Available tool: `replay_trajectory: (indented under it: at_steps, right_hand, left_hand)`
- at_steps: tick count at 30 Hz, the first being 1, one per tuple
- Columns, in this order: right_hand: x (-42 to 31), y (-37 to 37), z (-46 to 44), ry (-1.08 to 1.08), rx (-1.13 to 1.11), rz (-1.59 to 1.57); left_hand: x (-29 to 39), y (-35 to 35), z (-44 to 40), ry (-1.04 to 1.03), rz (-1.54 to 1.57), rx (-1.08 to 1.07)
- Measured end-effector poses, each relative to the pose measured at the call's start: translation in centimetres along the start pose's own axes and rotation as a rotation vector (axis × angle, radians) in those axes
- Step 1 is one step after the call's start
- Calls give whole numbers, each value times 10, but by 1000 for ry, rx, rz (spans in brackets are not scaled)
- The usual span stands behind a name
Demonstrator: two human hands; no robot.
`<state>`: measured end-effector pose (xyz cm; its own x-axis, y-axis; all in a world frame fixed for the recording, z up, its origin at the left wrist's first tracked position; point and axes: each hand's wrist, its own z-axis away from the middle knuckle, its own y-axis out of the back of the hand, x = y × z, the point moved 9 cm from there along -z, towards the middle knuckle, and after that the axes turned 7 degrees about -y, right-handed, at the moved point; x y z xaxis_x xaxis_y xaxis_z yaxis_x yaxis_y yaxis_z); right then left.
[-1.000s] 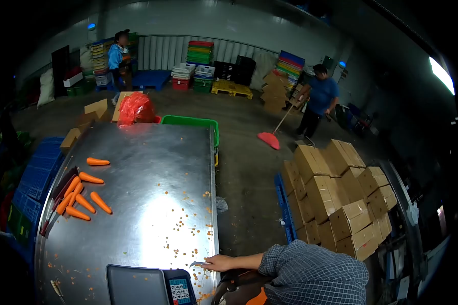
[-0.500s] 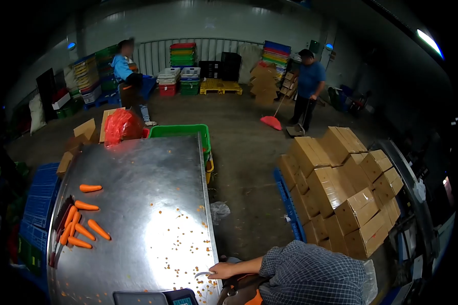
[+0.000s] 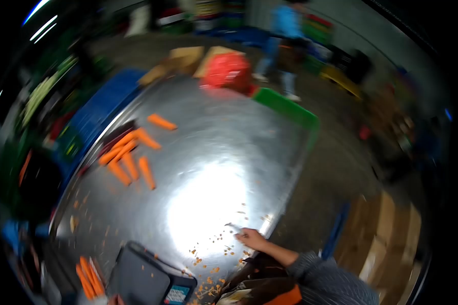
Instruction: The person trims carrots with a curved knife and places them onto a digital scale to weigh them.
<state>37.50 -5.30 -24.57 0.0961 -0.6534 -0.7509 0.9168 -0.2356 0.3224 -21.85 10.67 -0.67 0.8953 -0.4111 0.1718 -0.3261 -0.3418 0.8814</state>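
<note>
The scale [image 3: 140, 280], a dark flat platform with a keypad at its right end, sits at the near edge of the metal table [image 3: 241, 134]. Past the keypad end, up and to the right of the scale, the right hand [image 3: 252, 239] is closed, its fingers curled around a slim, pale tool [image 3: 233, 227] that looks like a blade, though blur hides its exact shape. The tool points away from the hand, toward the middle of the table; whether its tip touches the surface cannot be told.

Just beside the scale's near left part, the left hand [image 3: 116, 301] shows only a sliver at the bottom edge, so its opening and any hold cannot be told. Close by, left of the scale, a tight bundle of carrots [image 3: 90, 278] lies side by side.

Beyond the scale, toward the table's left edge, loose carrots [image 3: 125, 151] lie in a cluster, some touching and one set apart farther out. Right of the scale, small orange scraps [image 3: 216, 270] are strewn over the tabletop. Far beyond the scale, a red plastic bag [image 3: 226, 70] stands at the table's far end, with a green crate [image 3: 290, 110] to its right.
</note>
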Motion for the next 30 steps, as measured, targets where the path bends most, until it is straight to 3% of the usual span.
replay_trajectory:
  at_steps: [1, 3, 4, 6, 7, 11, 17, 19, 21, 23, 25, 26, 28, 30]
  right_hand:
    - [-2, 17, 0, -104, -36, -133]
    - [5, 49, -12, -187, -17, -246]
    - [13, 64, -23, -217, 27, -278]
    - [13, 102, -45, -254, 76, -338]
    - [11, 112, -55, -256, 92, -357]
    - [-23, 139, -117, -218, 127, -334]
    - [-104, 111, -198, -137, 65, -408]
    - [-125, 93, -213, -164, 6, -415]
    - [-131, 73, -230, -178, -67, -594]
    - [-136, 65, -239, -179, -85, -602]
    - [-131, 60, -244, -241, -103, -689]
    - [-129, 59, -244, -284, -110, -728]
    - [-144, 60, -232, -377, -147, -824]
    - [-143, 55, -222, -477, -192, -920]
  left_hand:
    - [-26, -41, 7, 369, 151, -129]
    - [19, -59, -1, 456, 182, -413]
    - [17, -58, 0, 502, 167, -393]
    - [34, -57, -12, 370, 112, -530]
    - [43, -54, -19, 400, 98, -525]
    - [107, -33, -139, 418, 187, -300]
    - [144, -186, -263, 352, 514, -474]
    - [167, -245, -303, 235, 494, -513]
    - [187, -297, -340, 87, 210, -592]
    - [206, -343, -371, -224, -59, -450]
    - [249, -371, -397, -616, -244, -460]
    - [242, -390, -406, -608, -242, -458]
    - [261, -426, -393, -1130, -47, -450]
    - [261, -445, -405, -1191, -93, -539]
